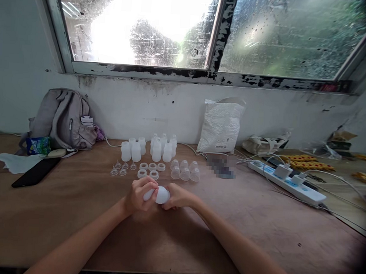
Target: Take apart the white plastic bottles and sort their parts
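A white bottle (162,195) lies tilted between my two hands above the table. My left hand (140,194) is wrapped round its left part. The fingers of my right hand (176,196) close on its right end. Beyond them stand several open white bottles (135,152) and, just right, several bottles with nipple tops (156,151). Nearer lie several clear nipples (123,171), several white rings (142,173) and several clear domed caps (185,174), set out in rows.
On the wooden table (82,213), a backpack (60,119) and black phone (35,172) lie left. A white plastic bag (221,126) leans on the wall. A power strip (287,183) with cables and yellow items (308,162) are at right.
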`<state>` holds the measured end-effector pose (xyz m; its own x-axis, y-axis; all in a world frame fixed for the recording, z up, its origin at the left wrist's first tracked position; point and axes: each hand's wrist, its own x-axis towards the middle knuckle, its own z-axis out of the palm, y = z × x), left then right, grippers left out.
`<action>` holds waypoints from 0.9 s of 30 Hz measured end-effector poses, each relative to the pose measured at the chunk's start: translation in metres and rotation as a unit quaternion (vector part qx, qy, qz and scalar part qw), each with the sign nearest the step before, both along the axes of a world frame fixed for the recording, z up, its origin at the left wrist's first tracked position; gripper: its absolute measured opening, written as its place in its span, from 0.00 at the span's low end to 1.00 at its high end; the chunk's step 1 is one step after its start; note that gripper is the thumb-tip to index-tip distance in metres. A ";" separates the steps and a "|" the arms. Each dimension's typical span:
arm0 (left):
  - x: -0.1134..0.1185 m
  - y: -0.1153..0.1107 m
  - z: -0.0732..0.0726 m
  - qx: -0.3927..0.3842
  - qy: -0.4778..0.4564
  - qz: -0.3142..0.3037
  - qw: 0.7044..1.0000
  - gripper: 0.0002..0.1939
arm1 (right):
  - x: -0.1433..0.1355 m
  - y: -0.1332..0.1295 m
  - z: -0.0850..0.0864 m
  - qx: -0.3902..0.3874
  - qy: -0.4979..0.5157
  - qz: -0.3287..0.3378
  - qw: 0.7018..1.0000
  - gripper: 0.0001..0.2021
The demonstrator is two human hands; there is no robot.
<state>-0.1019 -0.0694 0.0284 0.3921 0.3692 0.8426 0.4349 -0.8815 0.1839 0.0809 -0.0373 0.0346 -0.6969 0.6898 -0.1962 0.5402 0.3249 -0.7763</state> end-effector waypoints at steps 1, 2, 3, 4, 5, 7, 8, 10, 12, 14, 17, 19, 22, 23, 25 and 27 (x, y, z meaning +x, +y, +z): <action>0.000 0.000 0.001 -0.003 -0.001 0.007 1.000 0.05 | -0.002 0.000 -0.002 0.041 0.009 -0.013 0.999 0.11; 0.000 0.001 0.003 -0.007 -0.004 0.015 1.000 0.05 | -0.003 0.000 -0.004 0.078 0.020 -0.024 0.996 0.11; 0.000 0.001 0.005 -0.012 -0.009 0.023 1.000 0.05 | -0.005 0.001 -0.005 0.108 0.031 -0.035 0.993 0.12; 0.001 0.001 0.007 -0.018 -0.013 0.033 0.999 0.05 | -0.006 0.001 -0.007 0.130 0.042 -0.044 0.990 0.12; 0.002 0.001 0.008 -0.025 -0.018 0.043 0.999 0.05 | -0.007 0.002 -0.009 0.144 0.050 -0.051 0.987 0.13; 0.003 0.000 0.010 -0.041 -0.022 0.062 0.997 0.05 | -0.008 0.003 -0.011 0.162 0.056 -0.063 0.983 0.14; 0.003 0.000 0.010 -0.046 -0.023 0.067 0.996 0.05 | -0.008 0.003 -0.012 0.174 0.054 -0.070 0.981 0.14; 0.003 0.000 0.010 -0.053 -0.017 0.074 0.996 0.06 | -0.009 0.002 -0.014 0.204 0.042 -0.086 0.974 0.15; 0.001 0.000 0.010 -0.054 -0.004 0.075 0.996 0.07 | -0.010 0.001 -0.015 0.234 0.018 -0.105 0.966 0.15; 0.000 0.000 0.010 -0.053 0.010 0.077 0.996 0.07 | -0.012 -0.001 -0.016 0.260 -0.011 -0.131 0.956 0.14; -0.001 0.001 0.011 -0.043 0.025 0.082 0.995 0.08 | -0.015 -0.004 -0.016 0.294 -0.055 -0.173 0.939 0.12; -0.001 0.001 0.013 -0.032 0.030 0.079 0.996 0.08 | -0.017 -0.006 -0.016 0.312 -0.077 -0.192 0.928 0.12; -0.001 0.000 0.016 -0.029 0.024 0.073 0.997 0.07 | -0.020 -0.008 -0.016 0.334 -0.095 -0.210 0.914 0.12; -0.001 0.000 0.017 -0.035 0.018 0.072 0.997 0.08 | -0.020 -0.008 -0.017 0.340 -0.100 -0.214 0.910 0.12; 0.000 -0.002 0.019 -0.057 0.002 0.074 0.996 0.08 | -0.022 -0.008 -0.017 0.353 -0.109 -0.223 0.902 0.11; 0.004 -0.002 0.020 -0.096 -0.027 0.080 0.992 0.08 | -0.022 -0.008 -0.016 0.365 -0.122 -0.236 0.893 0.11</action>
<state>-0.0980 -0.0718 0.0487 0.2718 0.5791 0.7686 0.5511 -0.7484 0.3690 0.0589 -0.0450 0.0183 -0.2929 0.9016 0.3183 0.8746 0.3872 -0.2919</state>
